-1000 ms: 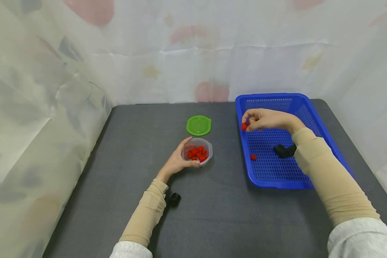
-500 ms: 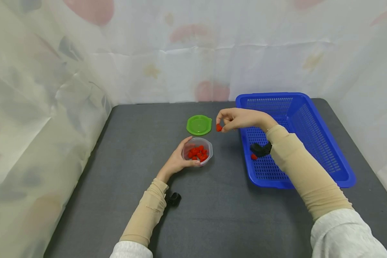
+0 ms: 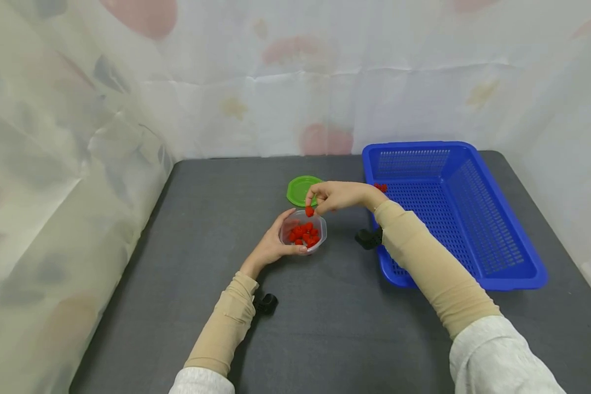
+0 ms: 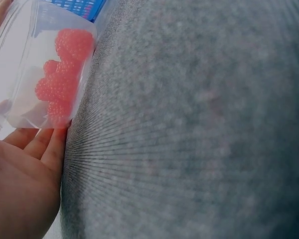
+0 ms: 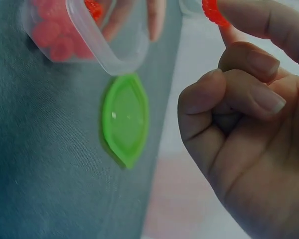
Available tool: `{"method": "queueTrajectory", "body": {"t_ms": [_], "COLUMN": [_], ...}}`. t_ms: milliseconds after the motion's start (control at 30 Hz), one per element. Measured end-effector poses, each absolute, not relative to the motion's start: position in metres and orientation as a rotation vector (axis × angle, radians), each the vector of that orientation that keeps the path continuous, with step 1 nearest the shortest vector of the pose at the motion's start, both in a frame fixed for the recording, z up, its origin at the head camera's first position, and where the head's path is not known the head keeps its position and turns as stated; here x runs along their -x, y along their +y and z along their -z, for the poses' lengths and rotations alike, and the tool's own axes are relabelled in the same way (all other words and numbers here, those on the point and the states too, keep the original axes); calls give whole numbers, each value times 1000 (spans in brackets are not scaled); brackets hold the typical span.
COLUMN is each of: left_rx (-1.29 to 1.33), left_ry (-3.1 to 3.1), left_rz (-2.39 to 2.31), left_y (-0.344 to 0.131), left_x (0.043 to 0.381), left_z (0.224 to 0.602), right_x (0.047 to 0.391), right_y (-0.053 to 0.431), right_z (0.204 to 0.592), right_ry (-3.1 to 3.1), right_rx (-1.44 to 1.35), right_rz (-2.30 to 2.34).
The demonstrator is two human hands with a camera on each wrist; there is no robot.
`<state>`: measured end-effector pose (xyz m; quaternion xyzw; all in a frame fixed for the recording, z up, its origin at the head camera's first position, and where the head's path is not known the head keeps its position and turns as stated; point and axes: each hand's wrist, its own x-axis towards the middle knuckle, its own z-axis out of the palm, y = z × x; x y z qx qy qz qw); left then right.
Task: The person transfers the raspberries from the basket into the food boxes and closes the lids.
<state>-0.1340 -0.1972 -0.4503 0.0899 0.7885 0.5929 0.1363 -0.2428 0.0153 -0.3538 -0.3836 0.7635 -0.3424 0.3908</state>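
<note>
My left hand [image 3: 268, 247] grips a small clear plastic container [image 3: 324, 227], thumb on the near side and fingers round the far side. Several red raspberries [image 3: 302, 235] lie in it; the left wrist view shows these raspberries [image 4: 65, 79] through the container's wall. Between thumb and fingertip my right hand [image 3: 342, 196] pinches one raspberry [image 3: 309, 211], held just above the container's far rim. The right wrist view shows this raspberry [image 5: 216, 12] at the top edge, the other fingers curled in. Behind the container lies a green lid [image 3: 297, 189], partly covered by my right hand.
To the right stands a blue perforated basket [image 3: 497, 219]. A few raspberries [image 3: 381, 187] lie by its left wall, and my right forearm crosses over it. A patterned curtain [image 3: 256, 109] hangs behind the dark grey table [image 3: 335, 328] and at its sides.
My right hand has moved left from the basket to above the container, carrying a raspberry. My left hand and the container have stayed in place.
</note>
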Motion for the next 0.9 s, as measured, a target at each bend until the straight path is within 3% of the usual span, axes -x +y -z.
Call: {"method": "queueTrajectory", "body": {"t_ms": [333, 900], "left_rx": [-298, -283], "left_ry": [2275, 2389], "left_rz": [-1735, -1588], "left_y": [-197, -195], "left_x": [135, 131], "left_z": [450, 445], "right_x": [241, 227], "right_y": [-6, -15], "right_z": [382, 392], "right_ry": [1922, 2028], "right_rx": [891, 861], "right_rz": [817, 527]}}
